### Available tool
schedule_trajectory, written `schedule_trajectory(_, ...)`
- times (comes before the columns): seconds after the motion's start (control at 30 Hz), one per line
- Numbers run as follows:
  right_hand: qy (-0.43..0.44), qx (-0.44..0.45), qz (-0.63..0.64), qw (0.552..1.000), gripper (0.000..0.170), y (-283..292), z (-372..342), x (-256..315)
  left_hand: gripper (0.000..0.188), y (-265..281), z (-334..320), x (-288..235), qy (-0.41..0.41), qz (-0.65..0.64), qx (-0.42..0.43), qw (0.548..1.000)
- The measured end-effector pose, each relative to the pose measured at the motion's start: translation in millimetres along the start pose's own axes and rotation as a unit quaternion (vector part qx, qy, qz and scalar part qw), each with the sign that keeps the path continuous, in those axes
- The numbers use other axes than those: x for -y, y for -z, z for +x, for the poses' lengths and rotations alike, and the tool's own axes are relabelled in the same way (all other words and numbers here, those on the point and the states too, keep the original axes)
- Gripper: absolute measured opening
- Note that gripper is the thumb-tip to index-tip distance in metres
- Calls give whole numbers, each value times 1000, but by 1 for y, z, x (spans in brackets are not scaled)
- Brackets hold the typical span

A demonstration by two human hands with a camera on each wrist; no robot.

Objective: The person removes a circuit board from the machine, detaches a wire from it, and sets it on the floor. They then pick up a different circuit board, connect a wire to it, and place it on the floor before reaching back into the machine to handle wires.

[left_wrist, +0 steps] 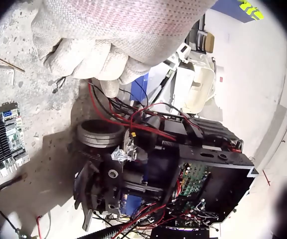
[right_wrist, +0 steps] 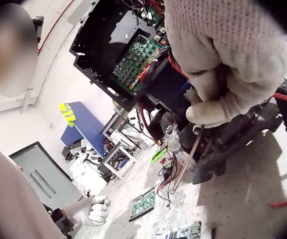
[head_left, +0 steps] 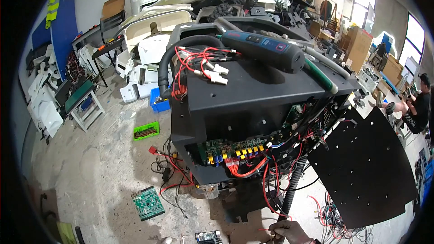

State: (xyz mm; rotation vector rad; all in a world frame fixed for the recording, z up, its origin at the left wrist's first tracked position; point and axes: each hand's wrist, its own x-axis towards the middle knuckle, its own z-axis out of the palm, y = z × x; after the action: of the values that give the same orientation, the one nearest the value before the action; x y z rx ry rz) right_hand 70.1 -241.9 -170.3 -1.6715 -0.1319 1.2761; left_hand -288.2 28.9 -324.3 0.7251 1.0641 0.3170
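Note:
My right hand, in a pale knit glove, pinches a thin metal rod that looks like a hex key. It is low beside the black machine, whose open housing shows green circuit boards and red wiring. In the head view this right hand is at the bottom edge, near a black corrugated hose. My left hand, also gloved, is apart from the machine with its fingers curled and nothing visible in it. Up close, the left wrist view shows the same left hand.
A loose green circuit board and another board with a black heatsink lie on the floor. Bent metal rods lie near the latter. On the machine's top rests a cordless tool. A black panel leans at right; a person sits beyond.

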Motion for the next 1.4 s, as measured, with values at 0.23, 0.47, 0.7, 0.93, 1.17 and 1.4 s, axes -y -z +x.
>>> schedule_trajectory(0.23, 351, -108, -58, 928, 29, -17, -6, 69, 22, -137, -41, -96, -365, 389, 74, 843)
schedule_trajectory(0.47, 458, -163, -62, 872, 37, -15, -2, 173, 40, -260, -54, -175, -493, 402, 28, 771)
schedule_trajectory(0.7, 317, -164, -273, 893, 55, -18, 5, 213, 59, -330, -56, -231, -438, 476, 100, 756)
schedule_trajectory(0.93, 475, -260, -476, 693, 18, 1, 43, 196, 34, -336, -34, -219, -511, 533, 21, 674)
schedule_trajectory(1.17, 499, -241, -272, 787, 24, 8, 35, 165, 33, -332, -21, -193, -616, 529, 9, 584)
schedule_trajectory(1.4, 376, -311, -251, 836, 19, 34, 35, 92, 46, -340, 5, -159, -605, 613, 4, 508)
